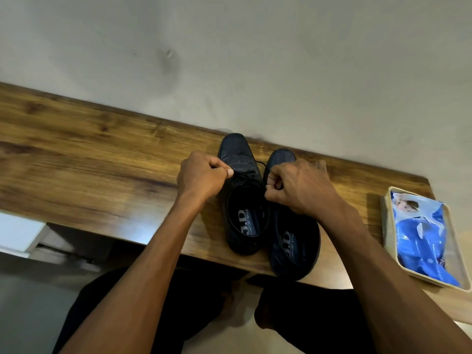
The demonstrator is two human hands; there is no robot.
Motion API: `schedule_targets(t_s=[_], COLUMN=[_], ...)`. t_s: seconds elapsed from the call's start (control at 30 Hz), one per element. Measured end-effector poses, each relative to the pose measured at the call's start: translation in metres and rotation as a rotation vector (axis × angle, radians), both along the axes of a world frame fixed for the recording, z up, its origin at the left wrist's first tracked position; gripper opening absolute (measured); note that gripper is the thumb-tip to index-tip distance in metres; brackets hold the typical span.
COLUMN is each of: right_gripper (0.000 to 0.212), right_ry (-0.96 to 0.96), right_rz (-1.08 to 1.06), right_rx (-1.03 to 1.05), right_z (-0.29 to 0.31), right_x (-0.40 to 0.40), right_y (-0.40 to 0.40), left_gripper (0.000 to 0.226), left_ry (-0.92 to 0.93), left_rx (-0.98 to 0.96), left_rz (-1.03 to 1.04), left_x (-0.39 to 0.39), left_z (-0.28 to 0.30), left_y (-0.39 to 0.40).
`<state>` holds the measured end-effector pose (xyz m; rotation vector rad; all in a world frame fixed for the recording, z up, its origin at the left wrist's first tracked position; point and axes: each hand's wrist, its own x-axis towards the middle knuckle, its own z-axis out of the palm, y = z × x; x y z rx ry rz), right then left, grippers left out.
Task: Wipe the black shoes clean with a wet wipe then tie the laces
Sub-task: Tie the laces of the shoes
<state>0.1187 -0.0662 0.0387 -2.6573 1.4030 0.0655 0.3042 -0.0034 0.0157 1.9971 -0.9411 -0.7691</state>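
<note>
1. Black pair: two shoes side by side at centre frame on wooden shelf [89, 149], toes toward wall [229, 60]. Left shoe [240, 200] being laced; right shoe [293, 241] just beside it, touching or nearly.
2. Left hand [201, 180] pinching one end of lace [251, 178] left of the eyelets; right hand [298, 186] pinching the other end on the right. Hands apart, lace drawn between them over the left shoe's tongue.
3. Probably tightening a knot or bow; lace too thin and dark to tell which.
4. To do it well: pull both ends evenly, outward and level; keep shoe from sliding; seat knot flat on tongue; check tension before letting go.
5. Right shoe's lace mostly hidden under right hand; tied or not, can't tell.
6. Count: two shoes, two hands, one wet wipe pack [421, 241], blue, in one pale tray [386, 226] at lower right of frame. No loose wipe in view.
</note>
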Motion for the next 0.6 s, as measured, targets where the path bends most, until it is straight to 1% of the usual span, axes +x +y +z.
schedule_targets(t_s=[0.07, 0.23, 0.33, 0.4, 0.43, 0.5, 0.53, 0.57, 0.6], right_gripper=[0.016, 0.017, 0.014, 0.016, 0.020, 0.033, 0.037, 0.040, 0.041], right_ry=[0.019, 0.041, -0.066, -0.144, -0.163, -0.142, -0.112, -0.081, -0.050], right_rz=[0.002, 0.009, -0.012, -0.031, -0.041, -0.047, -0.042, -0.030, -0.013], right_rx=[0.002, 0.003, 0.081, 0.113, 0.117, 0.101, 0.079, 0.051, 0.024], right_z=[0.000, -0.001, -0.001, 0.001, 0.002, 0.003, 0.003, 0.002, 0.001], right_x=[-0.001, 0.003, -0.005, -0.015, -0.019, -0.023, -0.022, -0.019, -0.014], right_y=[-0.001, 0.000, -0.001, -0.002, -0.002, 0.000, 0.002, 0.005, 0.009], left_gripper=[0.008, 0.015, 0.018, 0.006, 0.027, 0.071, 0.085, 0.093, 0.093], left_ry=[-0.018, -0.075, -0.120, -0.128, -0.142, -0.170, -0.194, -0.215, -0.231], left_rx=[0.004, -0.005, -0.060, -0.060, -0.020, 0.125, 0.205, 0.284, 0.337], left_rz=[-0.004, -0.018, -0.034, -0.070, -0.095, -0.182, -0.232, -0.275, -0.305], left_x=[-0.001, -0.002, -0.003, -0.004, -0.006, -0.005, -0.005, -0.004, -0.002], left_z=[0.000, 0.001, 0.001, 0.006, 0.010, 0.012, 0.013, 0.013, 0.013], left_y=[-0.001, -0.001, -0.002, 0.001, 0.003, 0.008, 0.011, 0.015, 0.017])
